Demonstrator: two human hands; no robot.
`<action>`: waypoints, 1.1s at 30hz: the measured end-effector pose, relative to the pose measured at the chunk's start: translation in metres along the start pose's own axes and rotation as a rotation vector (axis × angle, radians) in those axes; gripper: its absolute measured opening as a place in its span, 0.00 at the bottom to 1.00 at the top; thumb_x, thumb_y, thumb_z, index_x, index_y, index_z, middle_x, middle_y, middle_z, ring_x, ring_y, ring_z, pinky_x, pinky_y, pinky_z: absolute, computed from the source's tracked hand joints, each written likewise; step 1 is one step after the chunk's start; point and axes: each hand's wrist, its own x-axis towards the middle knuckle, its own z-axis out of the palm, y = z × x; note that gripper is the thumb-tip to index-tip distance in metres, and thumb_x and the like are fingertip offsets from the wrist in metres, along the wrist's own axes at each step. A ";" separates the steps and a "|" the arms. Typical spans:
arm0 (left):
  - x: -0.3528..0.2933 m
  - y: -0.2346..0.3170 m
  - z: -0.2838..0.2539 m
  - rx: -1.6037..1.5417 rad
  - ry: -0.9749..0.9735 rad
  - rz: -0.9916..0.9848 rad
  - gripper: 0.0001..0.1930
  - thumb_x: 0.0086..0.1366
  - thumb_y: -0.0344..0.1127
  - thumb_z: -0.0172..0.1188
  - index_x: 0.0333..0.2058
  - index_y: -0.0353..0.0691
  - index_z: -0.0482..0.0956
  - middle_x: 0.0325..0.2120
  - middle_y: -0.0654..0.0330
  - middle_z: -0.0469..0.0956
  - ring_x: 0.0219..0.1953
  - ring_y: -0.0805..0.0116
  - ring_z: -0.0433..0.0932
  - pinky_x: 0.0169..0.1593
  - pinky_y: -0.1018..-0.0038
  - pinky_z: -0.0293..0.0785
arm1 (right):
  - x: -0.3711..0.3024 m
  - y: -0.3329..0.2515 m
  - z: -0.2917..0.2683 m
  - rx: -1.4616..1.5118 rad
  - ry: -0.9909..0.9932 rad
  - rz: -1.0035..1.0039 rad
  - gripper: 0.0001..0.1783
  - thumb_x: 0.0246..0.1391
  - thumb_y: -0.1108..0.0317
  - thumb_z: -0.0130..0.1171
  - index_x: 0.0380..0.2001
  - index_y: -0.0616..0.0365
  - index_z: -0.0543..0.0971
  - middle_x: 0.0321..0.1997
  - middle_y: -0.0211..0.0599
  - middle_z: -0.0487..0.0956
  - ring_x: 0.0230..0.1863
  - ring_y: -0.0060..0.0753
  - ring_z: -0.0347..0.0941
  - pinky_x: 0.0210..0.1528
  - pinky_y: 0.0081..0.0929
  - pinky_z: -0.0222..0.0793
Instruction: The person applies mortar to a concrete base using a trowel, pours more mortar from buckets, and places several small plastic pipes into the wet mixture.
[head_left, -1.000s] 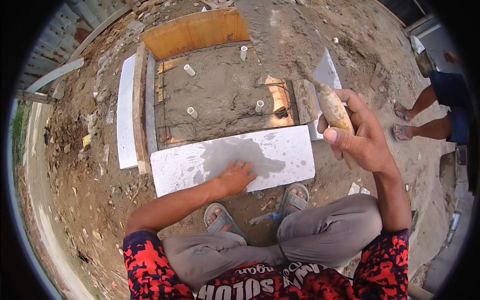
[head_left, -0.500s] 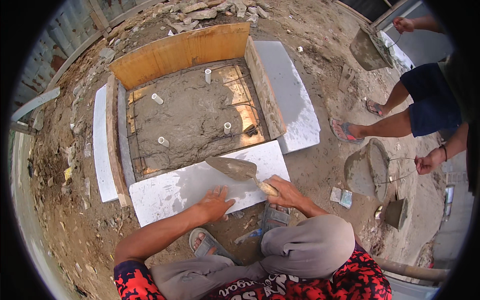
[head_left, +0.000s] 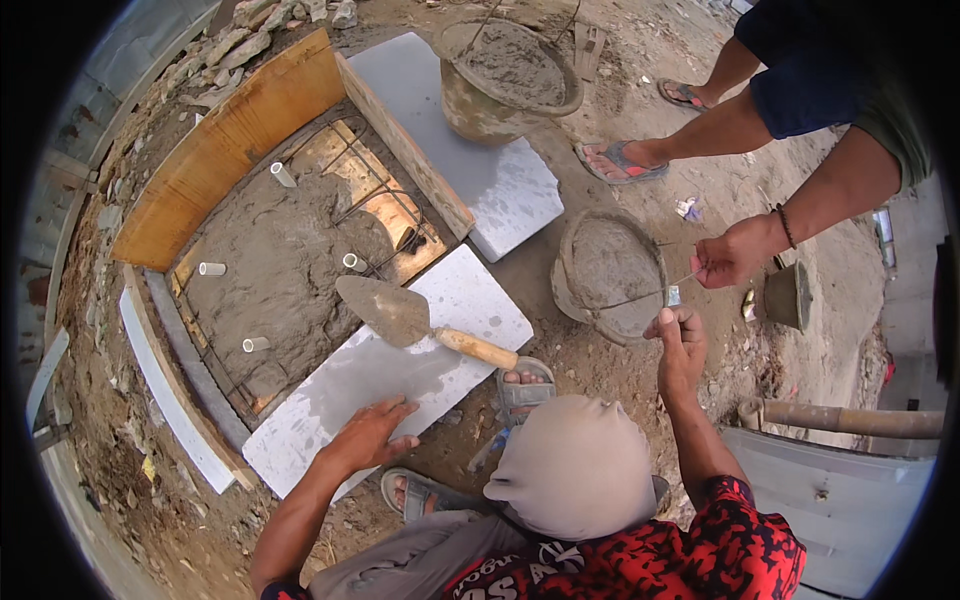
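My left hand (head_left: 375, 435) rests flat, fingers spread, on the near white slab (head_left: 330, 415). A trowel (head_left: 400, 312) smeared with mortar lies loose on that slab, its wooden handle pointing to the right. My right hand (head_left: 680, 340) is raised at the right and pinches the thin wire handle of a mortar-coated bucket (head_left: 610, 275) standing on the ground. Another person's hand (head_left: 735, 252) grips the same wire from the far side. Beyond the slab, a wooden form (head_left: 225, 165) holds wet mortar (head_left: 275, 260), rebar and short white pipe stubs.
A second bucket (head_left: 505, 65) full of mortar stands on another white slab (head_left: 500, 180) at the back. The other person's legs and sandalled feet (head_left: 620, 160) are at the upper right. A wooden shaft (head_left: 850, 420) lies over a grey box at the right. Rubble surrounds the form.
My right hand laid the trowel on the near slab, let it go and moved right to the bucket's wire handle. My left hand stayed on the slab.
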 end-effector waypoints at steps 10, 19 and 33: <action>0.031 0.020 -0.046 -0.149 0.070 0.216 0.27 0.67 0.49 0.51 0.59 0.39 0.64 0.57 0.48 0.67 0.59 0.49 0.65 0.61 0.60 0.61 | 0.080 0.015 0.039 0.778 -0.092 0.175 0.10 0.61 0.59 0.52 0.38 0.54 0.74 0.28 0.28 0.73 0.26 0.22 0.68 0.32 0.23 0.67; 0.093 0.036 -0.050 -0.645 -0.011 0.192 0.24 0.68 0.48 0.51 0.56 0.38 0.67 0.48 0.55 0.74 0.50 0.61 0.74 0.54 0.68 0.68 | 0.069 -0.029 0.025 0.915 -0.198 0.212 0.04 0.62 0.66 0.48 0.38 0.53 0.68 0.16 0.19 0.59 0.11 0.12 0.49 0.14 0.14 0.46; 0.129 0.090 0.003 -2.281 -0.155 0.341 0.29 0.69 0.57 0.44 0.58 0.42 0.66 0.56 0.52 0.69 0.55 0.57 0.71 0.58 0.60 0.67 | 0.026 -0.271 0.047 1.262 -1.267 -0.051 0.28 0.61 0.73 0.44 0.49 0.69 0.38 0.12 0.29 0.60 0.04 0.13 0.50 0.05 0.12 0.45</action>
